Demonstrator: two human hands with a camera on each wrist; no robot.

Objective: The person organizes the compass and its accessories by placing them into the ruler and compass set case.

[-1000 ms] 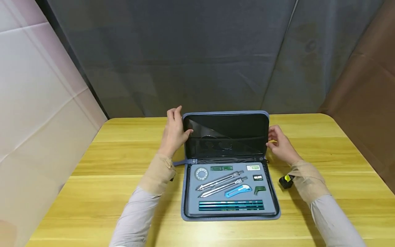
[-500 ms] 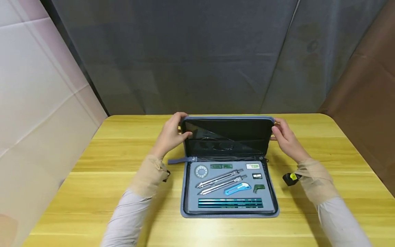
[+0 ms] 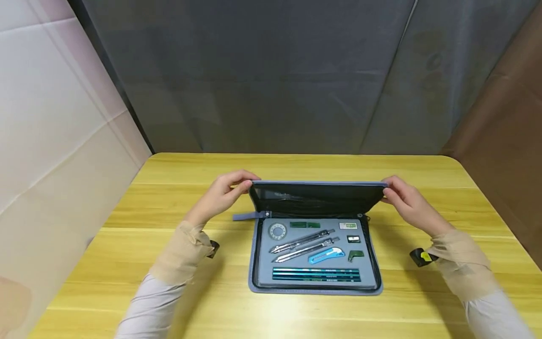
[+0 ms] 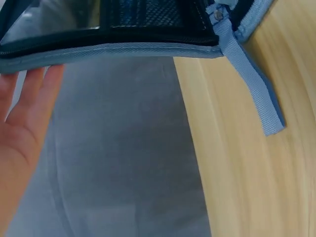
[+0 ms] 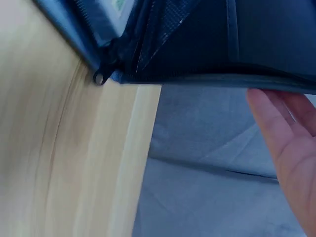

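Both hands, left hand [image 3: 220,193] and right hand [image 3: 406,197], pinch the lid [image 3: 315,197] corners in their fingers; lower it evenly so it meets the case base [image 3: 315,288] squarely.

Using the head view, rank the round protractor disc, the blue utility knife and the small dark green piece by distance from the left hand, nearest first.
From the left hand:
1. Round protractor disc, tray's upper left corner.
2. Blue utility knife, centre of the tray.
3. Small dark green piece, right side of the tray.

Left hand [image 3: 220,194] raised, fingers curled in a pinch, right hand [image 3: 406,200] mirroring it, both forearms reaching forward
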